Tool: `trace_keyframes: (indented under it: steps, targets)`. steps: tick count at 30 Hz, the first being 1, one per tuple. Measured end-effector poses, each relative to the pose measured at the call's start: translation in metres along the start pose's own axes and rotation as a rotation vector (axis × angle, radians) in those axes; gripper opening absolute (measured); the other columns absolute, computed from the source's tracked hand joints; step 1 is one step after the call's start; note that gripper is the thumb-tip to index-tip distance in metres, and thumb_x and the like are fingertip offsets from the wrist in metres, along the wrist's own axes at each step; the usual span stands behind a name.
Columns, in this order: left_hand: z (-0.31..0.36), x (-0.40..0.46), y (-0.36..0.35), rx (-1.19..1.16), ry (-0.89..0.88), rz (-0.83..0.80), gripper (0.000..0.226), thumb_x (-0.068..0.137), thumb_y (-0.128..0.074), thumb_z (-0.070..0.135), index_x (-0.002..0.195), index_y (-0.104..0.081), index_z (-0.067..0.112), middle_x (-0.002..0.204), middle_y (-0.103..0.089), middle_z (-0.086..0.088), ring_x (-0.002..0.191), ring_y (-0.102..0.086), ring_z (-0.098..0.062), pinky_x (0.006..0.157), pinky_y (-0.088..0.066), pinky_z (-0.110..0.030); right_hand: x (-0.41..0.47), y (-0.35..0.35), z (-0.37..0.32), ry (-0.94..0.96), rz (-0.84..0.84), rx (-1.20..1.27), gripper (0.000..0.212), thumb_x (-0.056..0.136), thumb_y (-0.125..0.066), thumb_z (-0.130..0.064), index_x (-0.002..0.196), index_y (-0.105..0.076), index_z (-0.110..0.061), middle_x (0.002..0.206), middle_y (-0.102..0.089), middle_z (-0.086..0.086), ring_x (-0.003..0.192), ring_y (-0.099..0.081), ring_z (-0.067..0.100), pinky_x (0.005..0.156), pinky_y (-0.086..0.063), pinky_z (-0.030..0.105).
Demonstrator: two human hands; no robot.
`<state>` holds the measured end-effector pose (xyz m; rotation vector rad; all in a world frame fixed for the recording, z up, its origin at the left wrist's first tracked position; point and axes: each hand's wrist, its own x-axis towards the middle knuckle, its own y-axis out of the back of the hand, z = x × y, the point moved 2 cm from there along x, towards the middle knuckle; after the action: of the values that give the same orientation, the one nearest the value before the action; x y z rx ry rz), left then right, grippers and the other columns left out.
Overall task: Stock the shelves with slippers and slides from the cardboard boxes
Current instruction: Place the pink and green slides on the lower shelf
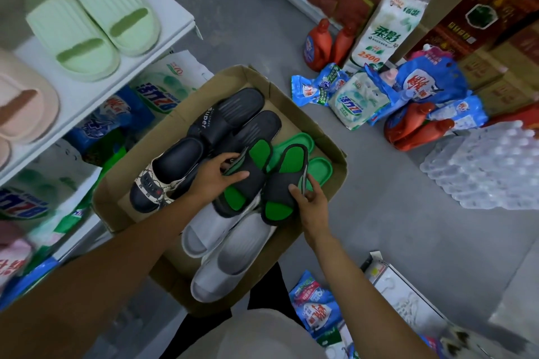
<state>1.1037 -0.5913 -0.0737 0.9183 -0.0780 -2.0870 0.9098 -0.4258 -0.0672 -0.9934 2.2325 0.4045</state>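
Head view, scanning from the left edge: a white shelf (96, 79) runs diagonally through the upper left of the frame, carrying a pair of pale green slides (93, 20) and, at the far left edge, pink slides (23, 108). Beneath the shelf, blue and green detergent bags (116, 116) are stacked.

At the frame's centre sits an open cardboard box (309, 122) on the grey floor. Inside it, toward the upper part, lie black slides (230, 116) with "Super" printed on one strap, and to their left a black slide with a patterned beige strap (157, 183). A pair of light grey slides (230, 259) lies at the lower end of the box, and plain green slides (318, 169) show at its right side.

The left hand (215, 178) grips one black-and-green slide (245, 183) across its strap, fingers curled over it. Just beside it, the right hand (309, 198) holds a second black-and-green slide (283, 186), thumb and fingers pinching its right edge. Both slides are above the box's contents, touching or nearly touching each other.

Right of the box, on the floor, lie blue detergent pouches (420, 87), red bottles (318, 46), a tall white tissue pack (385, 26) and, at the right edge, a shrink-wrapped pack of water bottles (490, 169).
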Motion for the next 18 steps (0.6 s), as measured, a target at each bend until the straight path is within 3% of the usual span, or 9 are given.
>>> trace_keyframes:
  steps: [2, 5, 9, 13, 16, 18]
  targets:
    - [0.009, -0.005, -0.004, -0.172, 0.073, -0.006, 0.057, 0.078, -0.084, 0.037, 0.129, -0.061, 0.026, 0.120, -0.067, -0.009, 0.110, -0.065, -0.021, 0.093, -0.056, -0.037, -0.001, 0.002, -0.011, -0.009, 0.005, 0.037, 0.053, 0.093, -0.068, -0.014, 0.142, -0.047, -0.011, 0.102, -0.073, 0.002, 0.084, -0.073, 0.008, 0.075, -0.061, 0.025]
    - [0.023, -0.014, -0.007, -0.402, 0.124, 0.033, 0.044, 0.087, -0.077, 0.021, 0.128, -0.061, 0.018, 0.127, -0.065, -0.013, 0.098, -0.066, -0.013, 0.079, -0.057, -0.022, -0.004, 0.001, -0.026, 0.012, -0.006, 0.067, 0.049, 0.096, -0.064, -0.013, 0.142, -0.047, -0.010, 0.091, -0.071, -0.007, 0.074, -0.072, 0.003, 0.070, -0.061, 0.023]
    - [0.043, -0.035, 0.000, -0.613, 0.134, 0.083, 0.041, 0.093, -0.069, 0.014, 0.133, -0.058, 0.014, 0.128, -0.064, -0.018, 0.102, -0.067, -0.021, 0.078, -0.057, -0.027, -0.012, -0.005, -0.054, 0.044, -0.047, 0.058, 0.052, 0.095, -0.065, -0.011, 0.144, -0.048, -0.012, 0.092, -0.075, 0.004, 0.077, -0.073, 0.010, 0.073, -0.061, 0.026]
    - [0.062, -0.062, 0.019, -0.746, 0.079, 0.134, 0.044, 0.096, -0.063, 0.007, 0.139, -0.052, 0.009, 0.113, -0.069, -0.011, 0.082, -0.073, -0.012, 0.065, -0.059, -0.023, -0.023, -0.015, -0.088, 0.155, -0.131, 0.000, 0.045, 0.095, -0.063, -0.005, 0.137, -0.050, -0.012, 0.080, -0.075, -0.009, 0.073, -0.072, 0.004, 0.069, -0.059, 0.020]
    - [0.077, -0.087, 0.038, -0.804, 0.027, 0.206, 0.044, 0.096, -0.063, 0.006, 0.139, -0.051, 0.011, 0.103, -0.070, -0.002, 0.079, -0.072, -0.011, 0.063, -0.059, -0.022, -0.038, -0.029, -0.113, 0.211, -0.224, -0.023, 0.041, 0.094, -0.065, -0.009, 0.132, -0.052, -0.021, 0.097, -0.076, -0.002, 0.088, -0.073, 0.011, 0.073, -0.060, 0.023]
    - [0.083, -0.105, 0.053, -0.865, -0.006, 0.274, 0.047, 0.097, -0.062, 0.006, 0.142, -0.050, 0.009, 0.116, -0.068, -0.008, 0.088, -0.070, -0.016, 0.066, -0.060, -0.023, -0.046, -0.044, -0.128, 0.244, -0.277, -0.020, 0.039, 0.094, -0.064, -0.008, 0.129, -0.052, -0.021, 0.101, -0.073, -0.007, 0.093, -0.072, 0.009, 0.075, -0.059, 0.023]
